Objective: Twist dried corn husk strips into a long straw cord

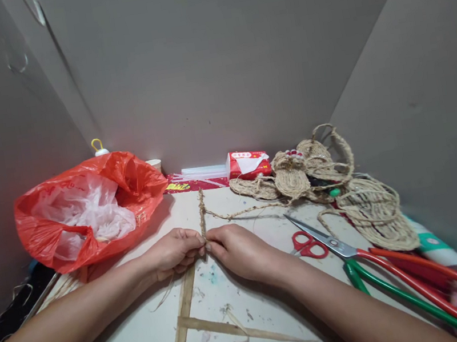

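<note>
A strip of twisted straw cord (202, 212) runs up the middle of the table, and both hands pinch its near end. My left hand (180, 251) has its fingers closed on the cord; a thin loose strand trails below them. Close beside it, my right hand (234, 248) is closed with thumb and forefinger at the same end. The fingertips nearly touch, so the exact grip is partly hidden. From the cord, a thin branch leads right toward a pile of coiled straw pieces (292, 175).
At the left lies a red plastic bag (83, 211) with white plastic inside. Large shears (345, 248) with red and green handles and small red scissors (312, 245) lie right. A red tissue pack (248, 163) and clear sticks (202, 172) are at the back. Brown tape (236, 326) crosses the white table.
</note>
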Demonstrator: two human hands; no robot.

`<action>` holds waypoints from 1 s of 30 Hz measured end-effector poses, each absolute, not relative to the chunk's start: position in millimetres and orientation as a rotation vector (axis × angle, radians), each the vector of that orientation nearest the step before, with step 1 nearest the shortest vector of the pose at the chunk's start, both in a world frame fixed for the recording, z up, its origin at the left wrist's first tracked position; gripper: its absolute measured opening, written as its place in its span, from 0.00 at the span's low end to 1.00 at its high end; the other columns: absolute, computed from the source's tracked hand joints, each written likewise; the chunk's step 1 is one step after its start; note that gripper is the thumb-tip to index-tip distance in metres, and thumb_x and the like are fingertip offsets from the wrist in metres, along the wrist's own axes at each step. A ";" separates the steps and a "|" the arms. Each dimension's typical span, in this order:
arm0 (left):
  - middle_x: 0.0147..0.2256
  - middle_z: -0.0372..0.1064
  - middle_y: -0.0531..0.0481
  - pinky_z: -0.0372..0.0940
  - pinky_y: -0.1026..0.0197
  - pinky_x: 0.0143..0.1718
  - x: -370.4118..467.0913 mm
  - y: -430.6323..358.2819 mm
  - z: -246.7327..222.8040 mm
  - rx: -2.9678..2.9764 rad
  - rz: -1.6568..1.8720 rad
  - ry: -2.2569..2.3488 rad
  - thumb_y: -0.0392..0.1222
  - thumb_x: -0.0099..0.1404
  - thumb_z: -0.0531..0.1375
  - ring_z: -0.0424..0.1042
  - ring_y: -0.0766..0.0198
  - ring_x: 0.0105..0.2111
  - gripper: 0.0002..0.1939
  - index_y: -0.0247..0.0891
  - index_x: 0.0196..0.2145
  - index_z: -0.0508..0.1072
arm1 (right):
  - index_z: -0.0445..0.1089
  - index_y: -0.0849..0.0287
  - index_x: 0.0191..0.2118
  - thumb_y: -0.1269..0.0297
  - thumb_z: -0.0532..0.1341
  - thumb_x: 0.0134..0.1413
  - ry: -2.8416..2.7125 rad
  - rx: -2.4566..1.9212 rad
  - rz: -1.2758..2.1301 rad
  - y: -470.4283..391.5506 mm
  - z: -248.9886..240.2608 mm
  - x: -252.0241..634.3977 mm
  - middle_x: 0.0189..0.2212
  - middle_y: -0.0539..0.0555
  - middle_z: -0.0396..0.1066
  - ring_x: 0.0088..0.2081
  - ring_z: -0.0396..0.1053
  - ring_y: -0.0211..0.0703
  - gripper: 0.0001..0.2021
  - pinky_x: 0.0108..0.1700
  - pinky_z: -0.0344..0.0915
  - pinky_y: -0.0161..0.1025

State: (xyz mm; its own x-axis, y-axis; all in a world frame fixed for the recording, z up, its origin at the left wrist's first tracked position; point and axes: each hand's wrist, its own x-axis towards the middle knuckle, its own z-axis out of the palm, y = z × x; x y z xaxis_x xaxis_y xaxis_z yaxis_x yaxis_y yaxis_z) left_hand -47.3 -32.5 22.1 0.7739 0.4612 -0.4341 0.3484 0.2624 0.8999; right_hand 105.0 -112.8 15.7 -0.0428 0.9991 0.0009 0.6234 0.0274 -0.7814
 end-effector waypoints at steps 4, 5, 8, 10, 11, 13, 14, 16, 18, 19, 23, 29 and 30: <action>0.10 0.46 0.63 0.36 0.67 0.12 -44.5 -35.5 16.9 1.438 0.161 0.783 0.48 0.58 0.57 0.40 0.76 0.10 0.14 0.37 0.22 0.64 | 0.68 0.60 0.24 0.68 0.53 0.54 -1.922 -1.896 0.534 -117.8 29.5 105.8 0.23 0.55 0.71 0.24 0.60 0.39 0.12 0.28 0.49 0.36; 0.10 0.46 0.62 0.36 0.66 0.12 -44.0 -36.6 15.8 1.450 0.174 0.792 0.47 0.58 0.57 0.41 0.76 0.10 0.14 0.37 0.21 0.64 | 0.68 0.60 0.23 0.68 0.52 0.55 -1.928 -1.922 0.515 -118.2 31.6 104.7 0.22 0.55 0.70 0.24 0.60 0.39 0.13 0.27 0.49 0.36; 0.10 0.46 0.62 0.36 0.66 0.12 -43.1 -41.0 14.5 1.411 0.233 0.802 0.44 0.57 0.57 0.41 0.76 0.10 0.12 0.37 0.20 0.63 | 0.67 0.60 0.22 0.68 0.51 0.56 -1.882 -1.927 0.558 -119.6 32.5 96.6 0.23 0.56 0.72 0.25 0.63 0.40 0.14 0.27 0.50 0.36; 0.10 0.45 0.63 0.36 0.67 0.12 -43.2 -44.0 14.9 1.331 0.265 0.805 0.42 0.56 0.57 0.41 0.76 0.11 0.12 0.38 0.19 0.60 | 0.68 0.60 0.25 0.68 0.50 0.57 -1.862 -1.918 0.586 -121.8 30.4 88.8 0.27 0.58 0.74 0.27 0.67 0.42 0.14 0.28 0.52 0.36; 0.11 0.45 0.63 0.35 0.67 0.13 -43.4 -45.3 15.2 1.284 0.273 0.802 0.42 0.55 0.58 0.40 0.76 0.11 0.12 0.38 0.19 0.59 | 0.70 0.60 0.26 0.68 0.49 0.57 -1.872 -1.931 0.570 -123.3 29.3 84.7 0.28 0.59 0.75 0.29 0.68 0.43 0.14 0.29 0.53 0.36; 0.12 0.45 0.63 0.34 0.67 0.13 -44.0 -47.3 15.3 1.187 0.279 0.791 0.42 0.54 0.59 0.39 0.77 0.11 0.13 0.38 0.19 0.57 | 0.72 0.61 0.31 0.68 0.49 0.58 -1.930 -1.999 0.503 -126.4 27.4 76.7 0.31 0.62 0.76 0.31 0.71 0.48 0.14 0.30 0.54 0.38; 0.12 0.45 0.63 0.33 0.67 0.13 -44.2 -48.2 15.1 1.141 0.279 0.786 0.42 0.53 0.59 0.39 0.77 0.12 0.14 0.38 0.19 0.56 | 0.73 0.61 0.33 0.69 0.49 0.57 -1.965 -2.053 0.466 -127.8 26.8 72.7 0.31 0.63 0.76 0.32 0.72 0.50 0.14 0.30 0.54 0.40; 0.12 0.44 0.63 0.32 0.67 0.13 -44.4 -50.1 14.2 1.073 0.276 0.778 0.43 0.53 0.60 0.38 0.77 0.12 0.16 0.38 0.18 0.55 | 0.73 0.63 0.36 0.73 0.49 0.55 -2.040 -2.165 0.429 -130.3 26.6 64.7 0.31 0.66 0.76 0.32 0.73 0.54 0.14 0.29 0.53 0.41; 0.12 0.44 0.63 0.32 0.67 0.14 -44.3 -52.1 13.2 1.061 0.273 0.776 0.45 0.54 0.61 0.38 0.77 0.12 0.15 0.38 0.19 0.58 | 0.73 0.66 0.38 0.78 0.49 0.52 -2.136 -2.202 0.443 -133.4 28.5 57.4 0.32 0.68 0.76 0.33 0.73 0.55 0.16 0.29 0.52 0.42; 0.11 0.44 0.63 0.32 0.67 0.14 -44.3 -52.9 13.0 1.070 0.273 0.777 0.45 0.54 0.60 0.38 0.77 0.12 0.14 0.37 0.20 0.61 | 0.73 0.67 0.40 0.80 0.50 0.50 -2.184 -2.199 0.455 -135.7 30.6 54.9 0.32 0.69 0.76 0.33 0.73 0.55 0.17 0.29 0.52 0.42; 0.10 0.44 0.64 0.33 0.67 0.13 -45.9 -53.3 14.4 1.098 0.295 0.780 0.46 0.55 0.61 0.37 0.76 0.12 0.12 0.36 0.22 0.65 | 0.74 0.62 0.31 0.71 0.54 0.54 -2.351 -1.994 0.586 -146.7 47.6 62.1 0.28 0.63 0.76 0.28 0.71 0.50 0.11 0.27 0.51 0.40; 0.11 0.44 0.64 0.33 0.65 0.14 -49.7 -47.6 18.0 1.134 0.336 0.714 0.50 0.53 0.63 0.38 0.76 0.12 0.15 0.36 0.23 0.64 | 0.62 0.57 0.21 0.52 0.50 0.58 -1.613 -1.874 0.290 -128.9 54.3 107.8 0.17 0.51 0.63 0.21 0.58 0.39 0.20 0.24 0.51 0.36; 0.11 0.43 0.64 0.32 0.65 0.14 -49.8 -47.2 18.0 1.138 0.325 0.712 0.51 0.54 0.63 0.38 0.76 0.12 0.16 0.36 0.23 0.65 | 0.62 0.57 0.21 0.52 0.51 0.58 -1.528 -1.854 0.310 -122.8 48.6 110.9 0.18 0.51 0.63 0.22 0.58 0.39 0.19 0.25 0.52 0.35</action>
